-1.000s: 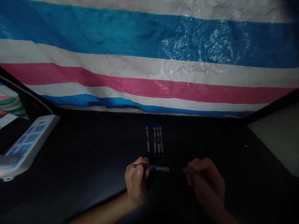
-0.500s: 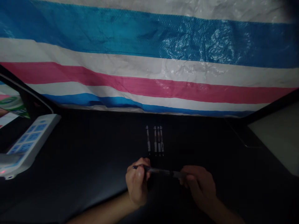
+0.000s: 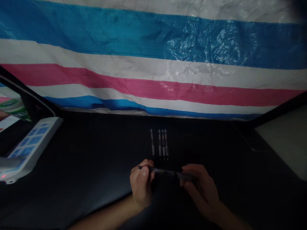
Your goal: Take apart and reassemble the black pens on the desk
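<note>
A dark pen is stretched nearly level between my two hands. My left hand pinches its left end between thumb and curled fingers, and the dark tip pokes out past the thumb. At the other end, my right hand has its thumb below and fingers above the pen's greyish part. Just beyond my hands, several similar pens lie on the black table, tips toward me. One pen lies slightly apart on the left, while the others, including the rightmost pen, are close together side by side.
A white power strip with blue sockets and a red light lies at the left. Behind the black table hangs a striped plastic sheet. A flat dark object with a thin edge sits at the far right.
My right hand has shifted slightly left and up along the pen, its fingers a little more spread. The pen and left hand have risen slightly. The pens on the table have stayed put.
</note>
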